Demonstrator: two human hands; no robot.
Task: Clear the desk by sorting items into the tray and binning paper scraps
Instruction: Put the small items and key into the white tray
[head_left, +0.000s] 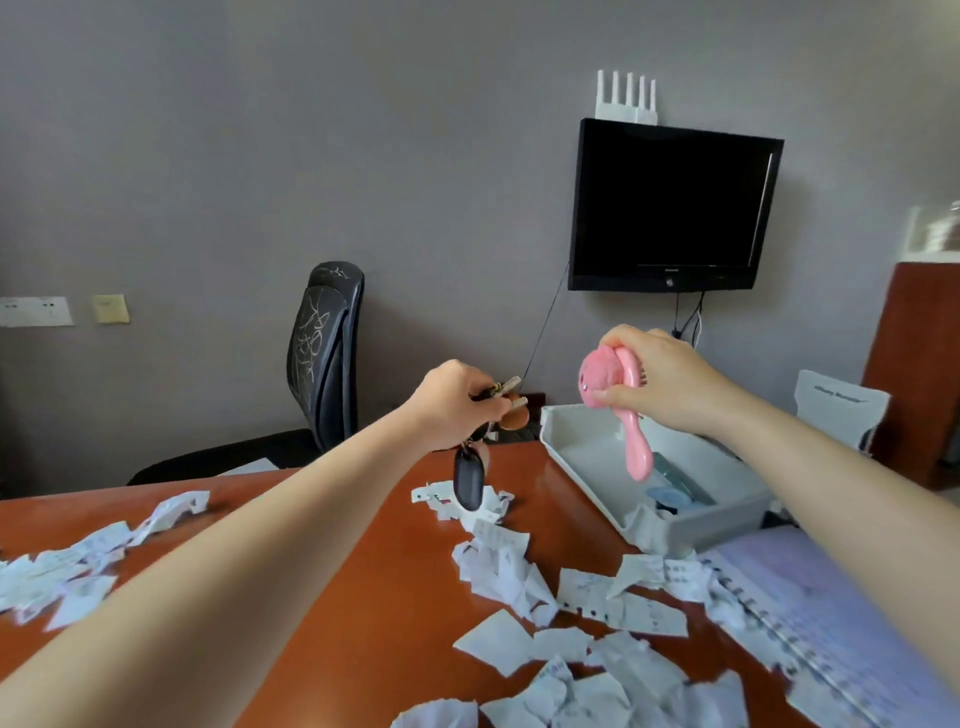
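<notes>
Our left hand (457, 402) grips keys (470, 480) over desk (395, 571); right hand (660, 382) pinches pink brush (631, 431) above tray (597, 462).

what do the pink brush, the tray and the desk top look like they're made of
The pink brush: likely moulded plastic, glossy; uniform colour, rounded shape with highlights.
The tray: probably matt grey-white plastic; thin, even moulded walls.
The desk top: reddish-brown wood or veneer, lacquered; it reflects light, though no grain is clear.

I see a glossy wooden desk (405, 582) lower centre, matt paper scraps (519, 577), and a smooth pink plastic hairbrush (631, 415).
</notes>
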